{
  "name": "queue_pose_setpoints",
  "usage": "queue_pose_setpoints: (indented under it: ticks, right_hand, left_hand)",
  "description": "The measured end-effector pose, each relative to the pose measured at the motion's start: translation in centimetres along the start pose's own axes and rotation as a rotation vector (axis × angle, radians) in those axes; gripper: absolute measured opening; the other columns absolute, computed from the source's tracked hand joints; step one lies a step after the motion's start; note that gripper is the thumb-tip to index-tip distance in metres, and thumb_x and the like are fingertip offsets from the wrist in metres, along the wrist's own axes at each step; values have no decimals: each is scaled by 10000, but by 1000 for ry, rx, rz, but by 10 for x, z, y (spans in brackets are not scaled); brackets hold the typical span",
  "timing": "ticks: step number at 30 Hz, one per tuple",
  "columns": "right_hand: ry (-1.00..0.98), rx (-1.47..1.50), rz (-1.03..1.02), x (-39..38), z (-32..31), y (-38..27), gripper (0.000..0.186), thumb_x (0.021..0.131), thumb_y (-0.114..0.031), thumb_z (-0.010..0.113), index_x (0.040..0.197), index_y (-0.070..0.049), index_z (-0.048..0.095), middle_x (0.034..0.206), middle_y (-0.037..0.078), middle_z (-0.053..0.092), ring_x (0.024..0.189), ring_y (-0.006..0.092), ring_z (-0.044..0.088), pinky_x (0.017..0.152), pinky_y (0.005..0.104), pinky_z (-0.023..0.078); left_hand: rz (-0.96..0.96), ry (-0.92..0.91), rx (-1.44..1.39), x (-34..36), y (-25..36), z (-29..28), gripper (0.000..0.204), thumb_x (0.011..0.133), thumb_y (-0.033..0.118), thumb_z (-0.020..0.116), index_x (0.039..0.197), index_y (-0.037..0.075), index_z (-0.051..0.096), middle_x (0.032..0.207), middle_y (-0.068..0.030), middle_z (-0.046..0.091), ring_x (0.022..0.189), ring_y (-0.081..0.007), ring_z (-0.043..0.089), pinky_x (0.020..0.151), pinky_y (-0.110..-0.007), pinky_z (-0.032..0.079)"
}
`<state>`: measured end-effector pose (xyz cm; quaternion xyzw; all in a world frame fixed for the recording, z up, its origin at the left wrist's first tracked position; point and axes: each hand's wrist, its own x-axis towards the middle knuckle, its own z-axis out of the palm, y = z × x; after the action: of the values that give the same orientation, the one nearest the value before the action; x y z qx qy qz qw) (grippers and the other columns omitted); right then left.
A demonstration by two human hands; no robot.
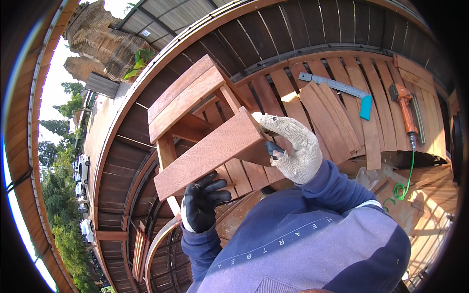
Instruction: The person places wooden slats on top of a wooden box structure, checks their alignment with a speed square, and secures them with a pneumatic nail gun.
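A small reddish-brown wooden stool-like frame (184, 103) lies tilted in front of me, with slats and legs joined together. Its nearest piece is a wide flat board (210, 154). My right hand (298, 149), in a cream knit glove, has its fingers and thumb about the board's right end; dark material shows at the thumb tip. My left hand (202, 202), in a black glove with a pale back, is just below the board's lower left edge, beside a leg. Its fingers are apart and slightly bent, and nothing shows between them.
On the slatted wooden bench (283, 93) to the right lie loose boards (330, 117), a metal try square (337, 87) with a teal handle, and an orange power tool (403, 105). A green coiled hose (403, 188) trails from the tool. A curved wooden railing (110, 139) borders the left.
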<state>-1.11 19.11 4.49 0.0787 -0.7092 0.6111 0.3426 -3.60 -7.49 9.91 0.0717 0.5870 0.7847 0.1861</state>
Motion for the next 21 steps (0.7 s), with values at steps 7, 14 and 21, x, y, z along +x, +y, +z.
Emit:
queue_pose_setpoints:
  ticks: [7, 14, 21]
  right_hand:
    - [-5, -32, -49, -3, -2, 7, 492, 833, -147, 730, 1282, -1, 590, 1242, 169, 632, 1158, 293, 617, 1008, 386, 476]
    - [-35, 34, 80, -5, 15, 5, 579, 901, -332, 693, 1333, 20, 538, 1337, 162, 559, 1247, 261, 538, 1051, 385, 428]
    - [-116, -20, 104, -2, -1, 17, 810, 858, -474, 715, 1412, 50, 440, 1421, 176, 497, 1280, 270, 509, 1056, 375, 416]
  left_hand:
    - [360, -145, 642, -21, 34, 39, 423, 822, -44, 635, 1243, -65, 596, 1017, -187, 698, 868, -212, 705, 778, -312, 566]
    - [963, -64, 1360, 23, 43, 51, 600, 739, 240, 800, 1265, 32, 599, 1271, -185, 588, 1231, -379, 531, 1036, -475, 432]
    - [874, 8, 1446, 56, 22, 49, 631, 860, 463, 658, 1282, 3, 566, 1214, -226, 561, 1199, -369, 513, 1054, -500, 383]
